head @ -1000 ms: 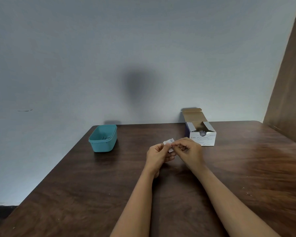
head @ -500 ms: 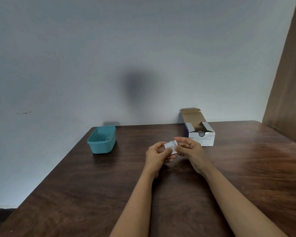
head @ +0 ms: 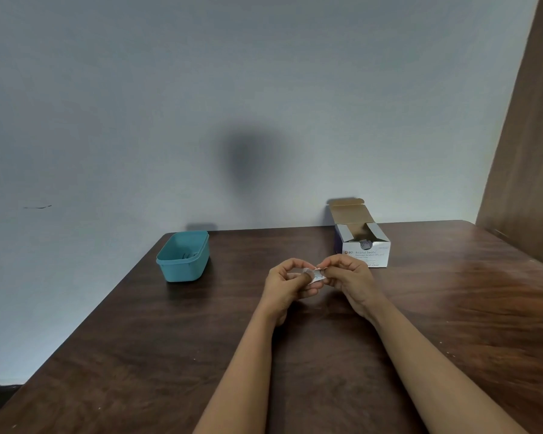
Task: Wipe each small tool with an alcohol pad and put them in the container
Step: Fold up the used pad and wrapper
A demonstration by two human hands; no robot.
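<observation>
Both forearms reach in from six o'clock and meet over the middle of the table, wrists slightly raised. The left hand [head: 284, 285] and the right hand [head: 348, 283] have curled fingers, and each pinches one side of a small white pad packet [head: 315, 276] held between them, thumbs and forefingers nearly touching. The table [head: 170, 355] is dark, glossy wood with streaked grain. At ten o'clock from the hands stands a teal plastic container [head: 184, 261], rectangular, round-cornered and open-topped. At one o'clock sits a white cardboard swab box [head: 365, 253], flaps open. Beyond is a plain pale wall [head: 138, 104].
</observation>
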